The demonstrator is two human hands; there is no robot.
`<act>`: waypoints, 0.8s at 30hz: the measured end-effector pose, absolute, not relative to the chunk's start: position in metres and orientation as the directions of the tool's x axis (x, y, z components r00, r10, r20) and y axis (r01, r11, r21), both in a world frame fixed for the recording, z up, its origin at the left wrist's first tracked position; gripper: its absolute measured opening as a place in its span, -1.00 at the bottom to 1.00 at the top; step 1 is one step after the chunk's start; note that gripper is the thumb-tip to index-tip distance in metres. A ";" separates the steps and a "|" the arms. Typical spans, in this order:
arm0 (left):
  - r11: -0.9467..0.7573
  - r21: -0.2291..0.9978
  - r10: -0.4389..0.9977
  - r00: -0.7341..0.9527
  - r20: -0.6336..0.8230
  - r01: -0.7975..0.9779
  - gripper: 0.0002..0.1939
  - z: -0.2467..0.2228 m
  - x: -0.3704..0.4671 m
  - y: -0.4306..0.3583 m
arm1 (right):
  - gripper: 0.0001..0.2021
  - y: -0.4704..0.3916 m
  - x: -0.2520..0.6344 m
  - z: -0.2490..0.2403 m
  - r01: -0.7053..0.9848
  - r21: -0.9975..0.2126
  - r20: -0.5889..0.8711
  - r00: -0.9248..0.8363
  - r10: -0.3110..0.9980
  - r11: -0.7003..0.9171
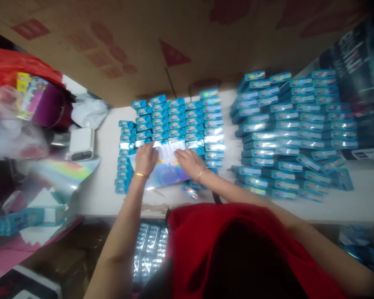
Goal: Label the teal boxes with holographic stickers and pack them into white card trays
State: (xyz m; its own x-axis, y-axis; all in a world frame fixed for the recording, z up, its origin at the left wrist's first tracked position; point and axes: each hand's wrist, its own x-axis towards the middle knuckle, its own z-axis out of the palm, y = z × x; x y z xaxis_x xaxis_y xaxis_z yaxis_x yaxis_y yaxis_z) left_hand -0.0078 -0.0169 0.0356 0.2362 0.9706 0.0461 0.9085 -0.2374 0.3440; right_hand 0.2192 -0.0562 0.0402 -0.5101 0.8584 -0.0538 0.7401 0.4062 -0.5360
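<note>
A shiny rainbow-tinted sheet point(166, 174) lies on the white table point(101, 182), at the near side of the rows of small blue boxes point(177, 118) and partly over some of them. The person's left hand point(146, 160) is on its upper left part and the right hand point(191, 164) on its right side, both with fingers bent; blur hides whether either one pinches the sheet or only presses on it.

The sheet looks light, thin and flexible, probably a slick film or coated paper that could crease or slide. The opposite edges, taken lightly between thumb and fingertips, seem the best hold; a hard squeeze in the middle might wrinkle it. The boxes look like light, smooth card that might dent at the corners, so their narrow sides would suit a gentle hold. More blue boxes point(285, 145) stand at the right, some askew.
</note>
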 end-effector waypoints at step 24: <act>-0.036 0.724 0.972 -0.143 0.185 0.689 -0.90 0.089 0.017 -0.112 | -0.66 -0.050 0.182 -0.003 0.657 -0.687 -0.063 -0.482 0.874 0.312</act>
State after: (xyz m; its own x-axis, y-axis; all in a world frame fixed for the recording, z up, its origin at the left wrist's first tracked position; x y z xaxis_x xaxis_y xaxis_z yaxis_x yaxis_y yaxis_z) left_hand 0.0166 -0.1118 0.0885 -0.1426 0.9724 0.1845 0.6893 -0.0362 0.7235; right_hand 0.1825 -0.0496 -0.0032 -0.4816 0.8741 -0.0633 0.6566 0.3121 -0.6866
